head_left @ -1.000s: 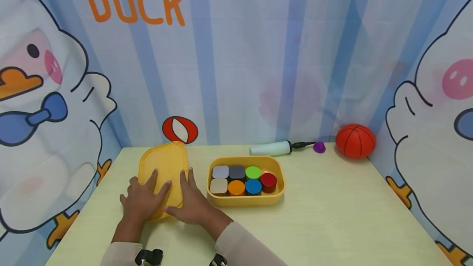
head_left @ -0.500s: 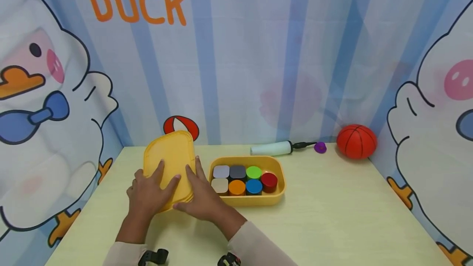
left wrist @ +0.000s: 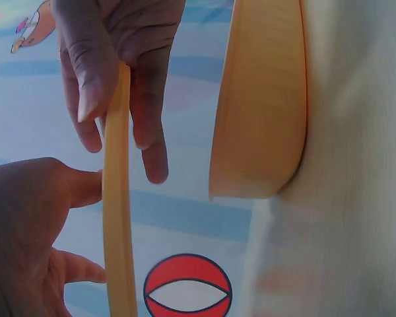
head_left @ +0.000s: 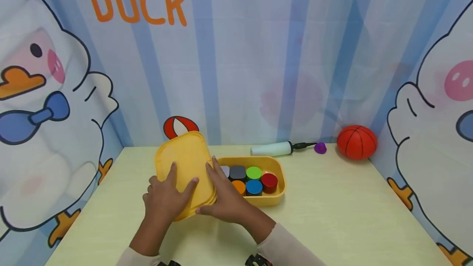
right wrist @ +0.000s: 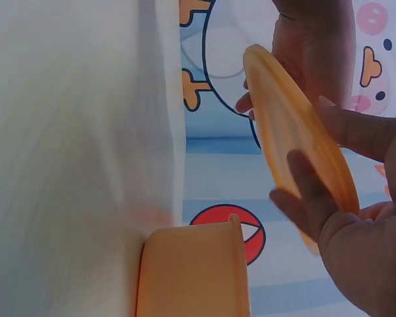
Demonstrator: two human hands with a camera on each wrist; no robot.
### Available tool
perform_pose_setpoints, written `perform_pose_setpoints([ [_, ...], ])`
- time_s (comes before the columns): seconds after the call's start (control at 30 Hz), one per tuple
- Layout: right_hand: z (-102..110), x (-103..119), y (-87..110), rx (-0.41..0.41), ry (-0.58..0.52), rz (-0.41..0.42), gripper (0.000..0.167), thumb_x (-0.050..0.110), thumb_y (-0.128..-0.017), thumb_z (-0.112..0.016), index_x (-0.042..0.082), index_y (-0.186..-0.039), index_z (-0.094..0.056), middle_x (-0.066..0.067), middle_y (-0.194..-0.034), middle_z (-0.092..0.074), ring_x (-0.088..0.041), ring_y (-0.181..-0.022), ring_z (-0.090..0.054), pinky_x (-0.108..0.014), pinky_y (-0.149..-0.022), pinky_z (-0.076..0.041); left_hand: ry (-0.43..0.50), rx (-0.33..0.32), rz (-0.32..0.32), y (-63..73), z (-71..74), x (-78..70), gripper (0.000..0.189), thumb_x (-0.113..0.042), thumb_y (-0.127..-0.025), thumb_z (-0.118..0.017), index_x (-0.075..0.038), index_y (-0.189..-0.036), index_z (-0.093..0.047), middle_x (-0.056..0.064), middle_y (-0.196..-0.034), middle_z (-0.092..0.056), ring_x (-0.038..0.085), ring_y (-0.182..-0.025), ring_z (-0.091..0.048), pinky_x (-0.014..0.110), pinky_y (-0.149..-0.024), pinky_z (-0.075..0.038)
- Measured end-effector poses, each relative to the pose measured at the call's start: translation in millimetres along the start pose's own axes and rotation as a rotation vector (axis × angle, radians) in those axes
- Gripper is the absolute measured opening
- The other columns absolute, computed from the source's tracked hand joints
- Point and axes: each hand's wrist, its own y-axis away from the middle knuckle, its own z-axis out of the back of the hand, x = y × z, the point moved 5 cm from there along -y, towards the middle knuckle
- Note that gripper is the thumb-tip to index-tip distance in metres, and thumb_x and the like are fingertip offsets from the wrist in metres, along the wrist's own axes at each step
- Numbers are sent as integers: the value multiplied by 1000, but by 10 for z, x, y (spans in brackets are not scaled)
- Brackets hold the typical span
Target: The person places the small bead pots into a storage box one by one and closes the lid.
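Note:
A yellow plastic lid (head_left: 186,155) is held above the table by both hands, tilted, its far end raised. My left hand (head_left: 164,200) grips its left side, thumb and forefinger lying on the top face; some fingers reach the underside in the right wrist view. At the right edge my right hand (head_left: 229,200) pinches the lid, thumb on one face and fingers on the other, as the left wrist view shows. Just right of the lid stands an open yellow box (head_left: 281,171) with several colour-topped pieces, among them a red one (head_left: 269,182) and a blue one (head_left: 253,187). Lid and right hand cover its left end.
Behind the box lies a pale hand pump (head_left: 271,148) with a black nozzle, beside a small purple piece (head_left: 320,147). A red ball (head_left: 357,142) sits at the table's back right corner. A duck-print curtain (head_left: 240,52) encloses the pale table (head_left: 332,216).
Both hands have lifted the lid and carried it rightward, so it now overlaps the box's left end in the head view. The box and the other items have stayed put.

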Motion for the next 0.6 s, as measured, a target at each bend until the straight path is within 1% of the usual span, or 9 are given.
perform_pose_setpoints([
  [0.07,65,-25,43,-13,-51,9,121,29,-88,-95,16,-177,-14,8,-186,7,-34,-172,-15,-52,-128,-43,10,1,-3,23,6,-54,101,-77,-102,-53,-9,-173,-30,48,-140,-49,61,-120,-59,75,-94,-48],
  [0.17,164,-69,74,-26,-135,31,120,22,-88,-94,14,-177,-14,8,-186,4,-31,-173,-12,-49,-126,-45,37,0,-28,29,16,-121,100,-74,-102,-56,-9,-174,-29,46,-138,-51,58,-118,-60,73,-92,-49],
  [0.27,270,-127,82,-32,-190,42,120,17,-89,-93,12,-177,-12,3,-187,2,-31,-174,-9,-46,-126,-45,92,9,-58,-6,15,-163,102,-69,-103,-60,-9,-176,-22,45,-139,-49,56,-114,-61,69,-90,-53],
  [0.4,444,-233,104,-28,-223,16,120,17,-88,-94,13,-177,-13,1,-187,-3,-29,-174,-6,-44,-131,-36,206,16,-81,-111,13,-200,106,-59,-102,-68,-12,-178,-9,44,-147,-41,58,-115,-62,65,-90,-57],
  [0.43,490,-261,114,-21,-242,14,120,15,-88,-94,13,-177,-13,1,-187,-3,-28,-174,-6,-44,-130,-35,235,14,-88,-146,13,-211,108,-56,-102,-70,-13,-178,-7,44,-148,-40,58,-118,-62,65,-91,-58],
  [0.5,582,-313,145,-5,-265,12,121,14,-87,-94,15,-177,-14,3,-187,-4,-26,-174,-8,-40,-129,-38,276,15,-101,-219,9,-230,110,-51,-101,-74,-14,-178,-5,43,-151,-39,57,-124,-60,64,-96,-58],
  [0.6,697,-379,205,36,-312,24,122,9,-87,-93,16,-178,-12,4,-187,-2,-27,-173,-16,-30,-120,-47,311,26,-128,-335,3,-266,113,-47,-98,-78,-13,-178,-4,42,-153,-41,55,-134,-55,64,-101,-57],
])
